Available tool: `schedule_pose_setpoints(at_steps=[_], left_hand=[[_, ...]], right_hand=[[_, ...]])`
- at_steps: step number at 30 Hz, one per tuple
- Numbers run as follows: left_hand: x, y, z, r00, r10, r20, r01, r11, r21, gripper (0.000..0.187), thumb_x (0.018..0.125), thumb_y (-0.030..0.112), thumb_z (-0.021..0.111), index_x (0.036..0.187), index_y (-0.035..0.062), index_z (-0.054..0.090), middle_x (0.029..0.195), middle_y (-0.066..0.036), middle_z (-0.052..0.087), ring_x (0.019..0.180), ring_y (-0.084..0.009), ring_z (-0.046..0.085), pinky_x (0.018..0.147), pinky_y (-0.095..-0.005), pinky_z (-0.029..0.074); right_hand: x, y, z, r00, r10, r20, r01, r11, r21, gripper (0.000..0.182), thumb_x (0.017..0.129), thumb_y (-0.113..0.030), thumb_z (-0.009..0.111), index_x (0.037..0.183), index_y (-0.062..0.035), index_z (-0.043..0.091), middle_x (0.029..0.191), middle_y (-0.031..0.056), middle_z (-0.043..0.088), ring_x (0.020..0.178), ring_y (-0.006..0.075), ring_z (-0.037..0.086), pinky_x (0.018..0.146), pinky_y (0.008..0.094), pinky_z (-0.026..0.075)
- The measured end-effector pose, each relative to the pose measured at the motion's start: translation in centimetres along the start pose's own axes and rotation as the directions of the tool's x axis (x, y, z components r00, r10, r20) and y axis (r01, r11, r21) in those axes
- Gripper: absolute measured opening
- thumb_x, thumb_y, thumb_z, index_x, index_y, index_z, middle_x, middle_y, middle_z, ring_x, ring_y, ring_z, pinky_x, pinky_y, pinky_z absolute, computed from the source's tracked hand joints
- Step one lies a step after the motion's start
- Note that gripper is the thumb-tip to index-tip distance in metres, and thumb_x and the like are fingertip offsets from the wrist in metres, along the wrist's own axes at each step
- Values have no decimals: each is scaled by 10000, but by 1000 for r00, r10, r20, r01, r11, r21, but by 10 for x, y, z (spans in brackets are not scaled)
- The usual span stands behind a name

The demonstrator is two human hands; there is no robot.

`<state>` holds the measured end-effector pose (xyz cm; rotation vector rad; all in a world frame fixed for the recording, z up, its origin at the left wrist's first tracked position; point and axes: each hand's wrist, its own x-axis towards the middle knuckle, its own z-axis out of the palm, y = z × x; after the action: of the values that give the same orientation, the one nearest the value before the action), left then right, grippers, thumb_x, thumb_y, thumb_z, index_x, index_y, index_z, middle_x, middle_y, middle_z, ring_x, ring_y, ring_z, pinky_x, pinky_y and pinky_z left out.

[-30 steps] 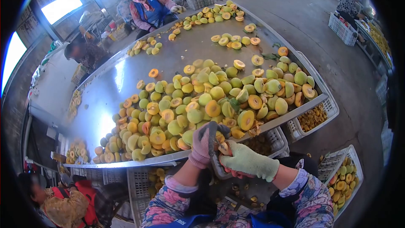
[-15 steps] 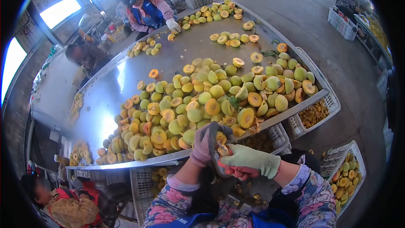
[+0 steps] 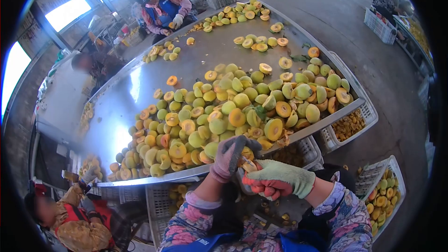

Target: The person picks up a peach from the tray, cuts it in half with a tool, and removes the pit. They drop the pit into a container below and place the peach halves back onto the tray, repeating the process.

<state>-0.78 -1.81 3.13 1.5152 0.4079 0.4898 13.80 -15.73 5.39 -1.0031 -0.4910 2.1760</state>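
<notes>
Head view: fruit [image 3: 248, 153] in hands [image 3: 279, 179], lettering [image 3: 204, 241] illegible

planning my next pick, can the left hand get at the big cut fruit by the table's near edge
Probably yes: the big cut fruit lies uncovered, close to the left hand. But its fingers are around a fruit piece, which would likely need putting down first.

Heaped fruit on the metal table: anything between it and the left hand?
The table's low metal rim seems the only thing between the left hand and the heaped fruit, which lies just behind it. The right hand is beside the left, not between. Nothing else visible stands in the way.
</notes>
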Motion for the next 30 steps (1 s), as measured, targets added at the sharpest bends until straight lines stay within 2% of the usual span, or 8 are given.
schedule_pose_setpoints(at_steps=[8,12,16,18,21,22,24,30], left_hand=[[-7,-9,20,968,206,-145,-209,978,-6,474,1021,385,512,1020,-70,648,925,-144,708,804,-213,680,751,-344,555],[6,-15,20,840,542,-22,-496,785,370,468,993,408,546,1040,-49,635,914,-117,710,781,-202,679,713,-335,559],[3,-20,21,977,134,-164,-119,988,101,418,921,362,675,1140,20,576,936,-86,707,828,-234,692,743,-323,556],[5,-5,20,911,410,-42,-336,799,500,449,886,387,704,1103,11,589,931,-66,711,847,-197,687,771,-304,543],[4,-12,16,930,-60,-362,-13,980,-197,375,1010,323,545,1105,-29,630,941,-97,701,834,-175,678,725,-299,571],[2,-9,13,930,-58,-364,-15,981,-195,375,1010,323,545,1105,-29,630,941,-97,701,834,-175,678,725,-299,571],[-6,-3,9,897,71,-437,-86,996,-15,385,1049,289,464,1117,-48,638,947,-114,695,832,-182,678,701,-292,581],[-51,23,-43,737,242,-631,-163,970,182,336,1012,250,514,1137,-33,644,932,-123,705,743,-194,686,682,-303,571]], right_hand=[[3,15,-4,933,-108,344,-25,932,362,174,1021,-207,556,1121,-78,494,666,-35,390,421,14,281,333,176,210],[0,11,-5,973,-58,222,26,989,147,189,964,-245,608,1066,-117,514,702,-43,446,445,17,336,364,194,282],[-8,11,-1,988,-149,-28,139,964,-228,200,923,-258,605,1034,-113,523,691,-13,494,442,56,413,390,226,354],[-20,6,6,987,-136,-87,100,939,-329,188,938,-264,584,998,-95,526,689,3,528,479,72,487,427,226,411],[-10,24,-6,901,-414,-128,141,558,-818,264,940,-271,565,1069,-41,551,795,150,694,661,291,700,589,413,555],[-8,29,-17,901,-416,-125,143,556,-819,264,940,-271,565,1069,-41,551,795,150,694,661,291,700,589,413,555],[-10,35,-33,815,-502,-289,-312,39,-949,283,897,-232,589,1073,-14,553,816,163,705,696,347,701,634,461,564],[-9,33,-37,713,-566,-414,-481,36,-876,253,885,-202,568,1042,-4,585,850,190,711,783,389,707,671,491,564]])
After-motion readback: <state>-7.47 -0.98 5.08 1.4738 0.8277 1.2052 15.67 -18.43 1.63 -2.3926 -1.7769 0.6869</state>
